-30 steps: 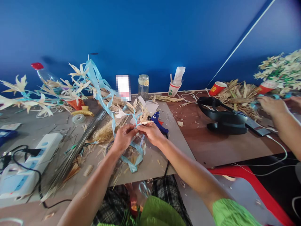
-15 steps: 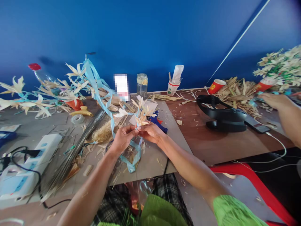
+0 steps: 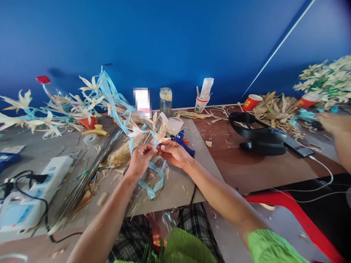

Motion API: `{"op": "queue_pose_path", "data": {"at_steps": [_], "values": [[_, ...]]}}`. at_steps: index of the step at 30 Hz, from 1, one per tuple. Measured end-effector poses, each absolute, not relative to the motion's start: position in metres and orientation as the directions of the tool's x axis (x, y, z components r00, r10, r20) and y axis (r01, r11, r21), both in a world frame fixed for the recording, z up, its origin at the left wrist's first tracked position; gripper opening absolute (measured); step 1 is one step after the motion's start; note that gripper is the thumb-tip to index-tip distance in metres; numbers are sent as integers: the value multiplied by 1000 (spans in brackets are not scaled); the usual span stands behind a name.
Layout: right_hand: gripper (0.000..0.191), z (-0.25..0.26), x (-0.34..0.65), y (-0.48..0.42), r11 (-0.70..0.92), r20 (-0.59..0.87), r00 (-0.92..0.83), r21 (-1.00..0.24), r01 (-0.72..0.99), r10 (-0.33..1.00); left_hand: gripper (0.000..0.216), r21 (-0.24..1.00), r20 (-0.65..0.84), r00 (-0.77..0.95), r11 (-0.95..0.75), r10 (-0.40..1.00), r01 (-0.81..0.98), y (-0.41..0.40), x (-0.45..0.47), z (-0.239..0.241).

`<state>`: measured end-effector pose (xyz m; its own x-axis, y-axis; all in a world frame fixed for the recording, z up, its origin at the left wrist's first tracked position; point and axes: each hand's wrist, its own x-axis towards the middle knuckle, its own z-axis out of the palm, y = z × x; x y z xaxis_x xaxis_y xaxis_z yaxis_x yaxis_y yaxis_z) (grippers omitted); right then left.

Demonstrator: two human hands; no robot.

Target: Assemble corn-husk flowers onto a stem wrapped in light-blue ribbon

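Observation:
Above the table mat, both hands meet at a spray of pale corn-husk flowers [image 3: 162, 134] whose stem is wrapped in light blue ribbon. My left hand [image 3: 140, 160] pinches the blue-wrapped stem between thumb and fingers. Close against it, my right hand [image 3: 177, 154] is closed on the base of the husk flower at the right of the stem; its fingertips partly hide what they grip. A length of blue ribbon [image 3: 151, 193] loops down below the hands onto the mat. Just behind the right hand lies a blue glue gun [image 3: 185, 144], partly covered.
Left are thin wires [image 3: 82, 186], a power strip [image 3: 41, 193], a tape roll [image 3: 90, 139] and a finished-looking flower branch [image 3: 49, 120]. Behind stand a clear jar [image 3: 165, 104] and a paper cup [image 3: 201, 104]. Right are a black headset [image 3: 260, 137], a phone [image 3: 300, 148] and another person's hand [image 3: 333, 126].
The flower spray has tilted left and become more upright, and both hands have shifted slightly left with it. At the far right, the other person's hand has moved right.

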<state>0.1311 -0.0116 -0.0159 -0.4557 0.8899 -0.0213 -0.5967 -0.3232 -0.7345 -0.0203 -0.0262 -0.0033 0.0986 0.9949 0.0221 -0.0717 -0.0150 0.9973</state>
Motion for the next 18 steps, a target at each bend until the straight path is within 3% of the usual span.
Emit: {"op": "queue_pose_path", "data": {"at_steps": [9,18], "values": [[17,-17,125,-12,-349,-80,-434,-732,-586,897,19,998,12,137,-4,990,-56,-25,-21,-6],[24,-15,127,-12,-377,-91,-459,-722,-581,884,27,997,-13,207,28,978,-71,-26,-21,-5]]}}
